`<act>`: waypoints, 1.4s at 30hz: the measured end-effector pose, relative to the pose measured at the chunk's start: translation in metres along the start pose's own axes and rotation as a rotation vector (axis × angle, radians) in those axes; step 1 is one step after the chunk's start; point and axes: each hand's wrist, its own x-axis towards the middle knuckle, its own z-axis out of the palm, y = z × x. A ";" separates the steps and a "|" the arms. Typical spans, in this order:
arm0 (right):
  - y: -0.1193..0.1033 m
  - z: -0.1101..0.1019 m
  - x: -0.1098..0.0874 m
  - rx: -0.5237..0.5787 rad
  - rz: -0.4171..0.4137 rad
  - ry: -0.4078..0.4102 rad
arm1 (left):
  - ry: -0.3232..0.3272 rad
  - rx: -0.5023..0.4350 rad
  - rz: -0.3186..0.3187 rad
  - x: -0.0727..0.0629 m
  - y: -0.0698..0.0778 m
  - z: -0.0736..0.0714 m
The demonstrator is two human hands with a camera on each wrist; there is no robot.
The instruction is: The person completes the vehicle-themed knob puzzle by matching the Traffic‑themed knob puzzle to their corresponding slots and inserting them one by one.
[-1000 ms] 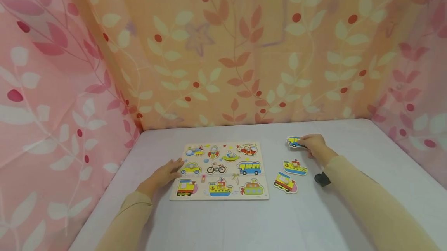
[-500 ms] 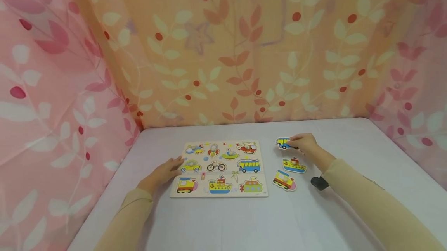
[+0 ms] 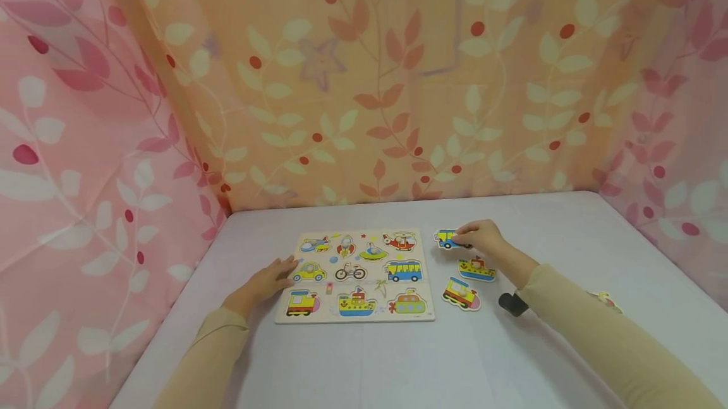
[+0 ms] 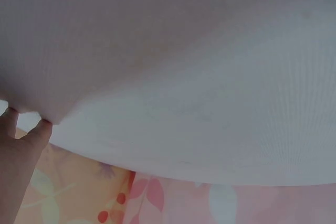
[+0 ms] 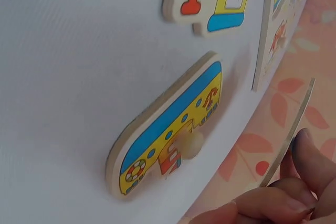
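My right hand (image 3: 483,237) pinches a wooden bus puzzle piece (image 3: 445,238) just right of the far right part of the puzzle board. In the right wrist view the bus piece (image 5: 289,135) shows edge-on, tilted up between thumb and fingers. My left hand (image 3: 267,282) rests at the left edge of the puzzle board (image 3: 327,314), its fingers fairly straight; the left wrist view shows two fingertips (image 4: 44,126) at the board's edge. Pictures of vehicles cover the board, including a bus, a train and a ship. A ship piece (image 3: 476,270) lies nearer me than the bus piece.
A train piece (image 3: 462,295) lies between the board and the right forearm. Another piece (image 3: 605,300) is partly hidden behind the right sleeve (image 3: 591,327). A black object (image 3: 513,303) sits beside that wrist. Patterned curtains (image 3: 364,80) stand around the white table (image 3: 364,365).
My right hand has moved left with the bus piece, closer to the board. The left hand stays at the board's edge. A piece behind the right sleeve has come partly into view.
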 end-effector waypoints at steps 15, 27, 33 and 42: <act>-0.005 0.028 -0.005 -0.110 -0.076 -0.044 | 0.002 -0.040 -0.003 -0.002 0.001 0.000; -0.012 0.055 -0.010 -0.048 -0.062 -0.097 | 0.001 -0.032 -0.014 0.001 -0.002 0.001; -0.013 0.067 -0.011 -0.103 -0.081 -0.111 | 0.000 -0.029 -0.017 -0.001 -0.002 0.001; -0.016 0.081 -0.009 -0.087 -0.113 -0.126 | 0.013 0.013 0.065 -0.003 0.000 -0.003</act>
